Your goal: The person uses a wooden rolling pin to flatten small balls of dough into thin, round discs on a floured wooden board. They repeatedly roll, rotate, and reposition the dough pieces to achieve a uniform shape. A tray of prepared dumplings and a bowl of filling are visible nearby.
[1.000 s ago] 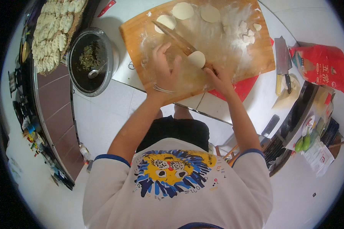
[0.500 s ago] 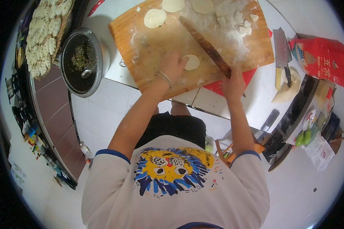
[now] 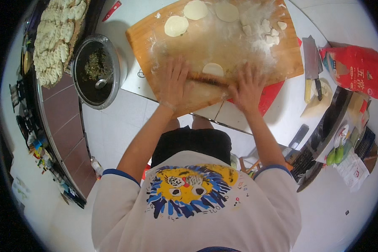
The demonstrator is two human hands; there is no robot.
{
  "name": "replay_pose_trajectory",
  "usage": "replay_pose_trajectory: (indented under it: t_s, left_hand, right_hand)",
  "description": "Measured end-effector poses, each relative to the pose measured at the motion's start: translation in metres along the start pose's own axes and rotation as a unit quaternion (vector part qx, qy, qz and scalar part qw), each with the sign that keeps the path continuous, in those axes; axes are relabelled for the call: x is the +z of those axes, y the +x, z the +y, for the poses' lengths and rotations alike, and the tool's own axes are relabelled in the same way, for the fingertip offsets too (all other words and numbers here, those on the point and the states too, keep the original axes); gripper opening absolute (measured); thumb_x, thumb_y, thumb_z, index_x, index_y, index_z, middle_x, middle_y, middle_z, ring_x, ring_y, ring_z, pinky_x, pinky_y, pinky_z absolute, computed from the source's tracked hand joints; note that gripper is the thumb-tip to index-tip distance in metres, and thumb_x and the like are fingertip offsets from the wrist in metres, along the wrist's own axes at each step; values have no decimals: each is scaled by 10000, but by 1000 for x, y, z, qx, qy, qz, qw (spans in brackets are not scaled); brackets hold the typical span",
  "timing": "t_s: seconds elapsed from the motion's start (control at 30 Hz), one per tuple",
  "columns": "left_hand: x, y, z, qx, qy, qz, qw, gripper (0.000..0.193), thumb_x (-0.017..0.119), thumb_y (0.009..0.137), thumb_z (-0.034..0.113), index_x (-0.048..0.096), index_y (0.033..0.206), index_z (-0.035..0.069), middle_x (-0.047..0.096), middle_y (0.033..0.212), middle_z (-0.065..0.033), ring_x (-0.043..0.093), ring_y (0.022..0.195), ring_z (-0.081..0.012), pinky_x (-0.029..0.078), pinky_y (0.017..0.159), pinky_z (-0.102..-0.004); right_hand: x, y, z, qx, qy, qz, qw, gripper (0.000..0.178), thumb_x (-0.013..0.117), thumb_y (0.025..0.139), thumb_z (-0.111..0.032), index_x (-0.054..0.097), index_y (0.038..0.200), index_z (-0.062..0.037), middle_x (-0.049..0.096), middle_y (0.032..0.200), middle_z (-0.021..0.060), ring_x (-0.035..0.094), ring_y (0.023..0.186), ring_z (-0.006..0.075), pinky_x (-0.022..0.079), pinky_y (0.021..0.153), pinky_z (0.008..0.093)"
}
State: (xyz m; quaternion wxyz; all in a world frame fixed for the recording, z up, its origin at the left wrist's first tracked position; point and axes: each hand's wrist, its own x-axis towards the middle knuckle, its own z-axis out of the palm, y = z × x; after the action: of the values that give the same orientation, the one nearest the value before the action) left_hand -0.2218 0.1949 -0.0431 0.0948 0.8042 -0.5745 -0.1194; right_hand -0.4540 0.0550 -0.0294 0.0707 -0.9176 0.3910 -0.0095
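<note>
Rolling pin under both flat, spread hands, dough disc touching; red package right.

Pale dough disc, tan floury board, red bag.

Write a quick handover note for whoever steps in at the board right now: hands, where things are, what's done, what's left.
Left hand and right hand: both flat, palms down on the rolling pin, which lies against a dough round on the floured cutting board.
Done: three rolled wrappers at the board's far edge.
Left: small dough pieces at the far right.
Filling pot and tray of dumplings sit left.
</note>
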Motion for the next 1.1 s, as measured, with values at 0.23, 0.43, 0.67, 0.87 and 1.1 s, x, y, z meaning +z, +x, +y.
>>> replay_pose_trajectory:
  t_s: [0.23,0.43,0.67,0.87,1.1]
  left_hand:
    - [-25,71,3,15,-15,102,995,680,542,885,289,283,1486,104,217,1551,-151,198,1414,-396,174,1137,-545]
    - [-1,-21,-5,21,-14,53,998,639,470,944,353,265,1493,98,248,1528,-190,224,1399,-416,181,1140,-516]
    - [-42,66,12,44,-125,206,970,477,533,925,287,466,1333,49,410,1399,-204,396,1262,-423,278,1078,-515]
    - [-3,61,61,30,-182,-4,983,327,625,843,129,554,1140,14,533,1174,-200,524,1088,-382,438,929,-471]
    - [0,85,72,-195,-237,-147,940,375,727,721,119,560,1047,39,562,1065,-206,549,1048,-376,479,858,-452]
  right_hand:
    - [-4,72,4,-5,-76,60,995,572,517,879,-482,477,1390,-231,307,1523,130,233,1409,374,117,1092,663]
    - [0,23,-8,-55,64,41,996,650,563,823,-542,496,1351,-167,425,1414,147,370,1315,341,239,1068,576]
    - [-14,54,5,5,121,-89,989,436,658,828,-420,576,1093,-84,614,1039,134,609,891,349,479,695,438]
    - [-20,15,12,173,352,81,916,274,677,857,-228,588,1023,-29,598,856,146,588,783,306,469,692,393]
    - [-7,-21,7,217,412,134,875,243,668,879,-184,567,995,4,509,782,76,457,706,154,412,645,282]
